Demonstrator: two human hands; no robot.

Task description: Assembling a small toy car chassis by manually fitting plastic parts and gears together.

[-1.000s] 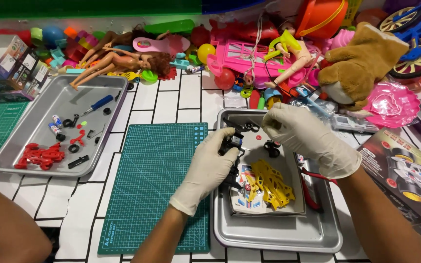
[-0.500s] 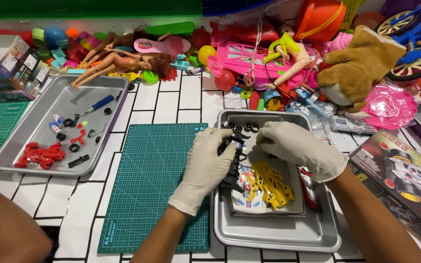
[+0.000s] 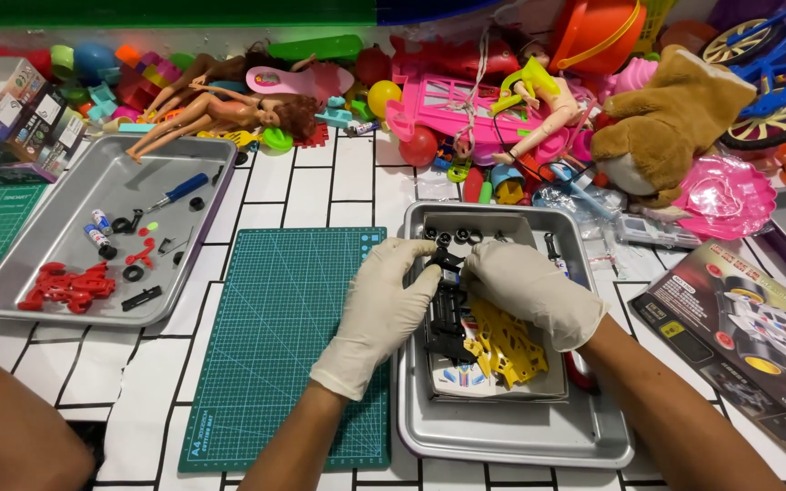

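Observation:
Both my hands wear white gloves and meet over a metal tray (image 3: 520, 436). My left hand (image 3: 384, 309) and my right hand (image 3: 529, 291) together grip a black toy car chassis (image 3: 448, 314), which lies over a sheet in the tray. A yellow plastic parts frame (image 3: 507, 350) rests just right of the chassis, partly under my right hand. Small black wheels (image 3: 452, 236) line the tray's far edge.
A green cutting mat (image 3: 284, 336) lies left of the tray. A second metal tray (image 3: 11, 291) at the left holds red parts (image 3: 70, 286), a blue screwdriver (image 3: 179, 191) and small pieces. Dolls, a plush bear (image 3: 675, 118) and toys crowd the back. A kit box (image 3: 757, 336) sits right. Another person's arm (image 3: 11, 427) is at lower left.
My hands have come down and closer together onto the black chassis in the tray; my right hand dropped from above the tray's far edge to the chassis.

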